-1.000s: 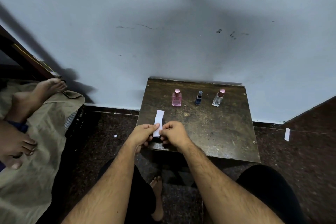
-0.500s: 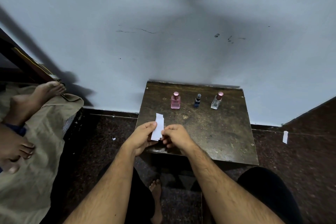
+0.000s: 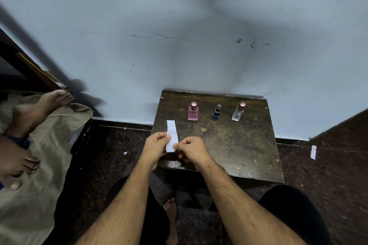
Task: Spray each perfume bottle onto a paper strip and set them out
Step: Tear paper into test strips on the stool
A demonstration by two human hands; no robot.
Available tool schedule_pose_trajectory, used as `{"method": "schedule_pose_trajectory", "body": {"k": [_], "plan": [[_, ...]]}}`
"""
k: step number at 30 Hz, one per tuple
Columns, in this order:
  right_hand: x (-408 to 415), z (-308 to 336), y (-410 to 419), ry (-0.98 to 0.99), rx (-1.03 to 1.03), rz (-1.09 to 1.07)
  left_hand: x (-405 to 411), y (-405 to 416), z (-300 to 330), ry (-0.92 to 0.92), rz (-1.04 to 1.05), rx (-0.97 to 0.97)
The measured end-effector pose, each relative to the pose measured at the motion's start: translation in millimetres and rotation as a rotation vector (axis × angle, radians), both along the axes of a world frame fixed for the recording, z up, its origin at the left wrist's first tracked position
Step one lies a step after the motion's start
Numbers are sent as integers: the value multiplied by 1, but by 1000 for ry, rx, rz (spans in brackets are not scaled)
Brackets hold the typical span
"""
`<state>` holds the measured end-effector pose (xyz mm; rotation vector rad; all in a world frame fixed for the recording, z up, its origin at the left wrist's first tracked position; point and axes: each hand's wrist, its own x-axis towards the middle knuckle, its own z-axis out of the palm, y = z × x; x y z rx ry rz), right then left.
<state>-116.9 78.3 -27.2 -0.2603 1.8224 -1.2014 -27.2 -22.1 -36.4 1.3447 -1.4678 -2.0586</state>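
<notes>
Both hands, left hand [image 3: 156, 145] and right hand [image 3: 189, 148], are pinching the paper strips [image 3: 171, 135] above the surface's [image 3: 239, 145] near-left edge, grip closed. Paper: light, floppy; holding the lower end is probably keeping the top free for spraying.

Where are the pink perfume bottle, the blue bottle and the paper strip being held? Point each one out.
pink perfume bottle [image 3: 193, 113]: head view, on the middle of its glass body.
blue bottle [image 3: 216, 114]: head view, on its dark blue body.
paper strip [image 3: 172, 132]: head view, on the white part above the fingers.
</notes>
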Motion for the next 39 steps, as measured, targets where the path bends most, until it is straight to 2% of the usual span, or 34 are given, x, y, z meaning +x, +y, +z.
{"method": "schedule_pose_trajectory", "body": {"k": [2, 5, 11, 17, 22, 26, 28, 33, 39], "plan": [[-1, 2, 0, -99, 1, -40, 1, 0, 1, 14, -12, 12], [-3, 5, 2, -125, 5, -54, 4, -1, 0, -3, -35, 3], [-4, 4, 2, 37, -71, -75, 5, -1, -5, -116, -54, -164], [-2, 9, 3, 167, -229, 40, 3, -3, -5, -319, -168, -357], [-6, 3, -2, 297, -111, 82, 8, -13, -8, -495, -261, -471], [-8, 10, -5, 587, 71, 196, 10, -17, -8, -599, -288, -498], [-10, 11, -9, 698, 93, 224, 9, -18, -7, -640, -289, -511], [-8, 6, -24, 741, 67, 331, 9, -20, -5, -808, -273, -560], [-4, -4, -33, 776, 38, 315, 8, -23, -6, -846, -249, -575]]}}
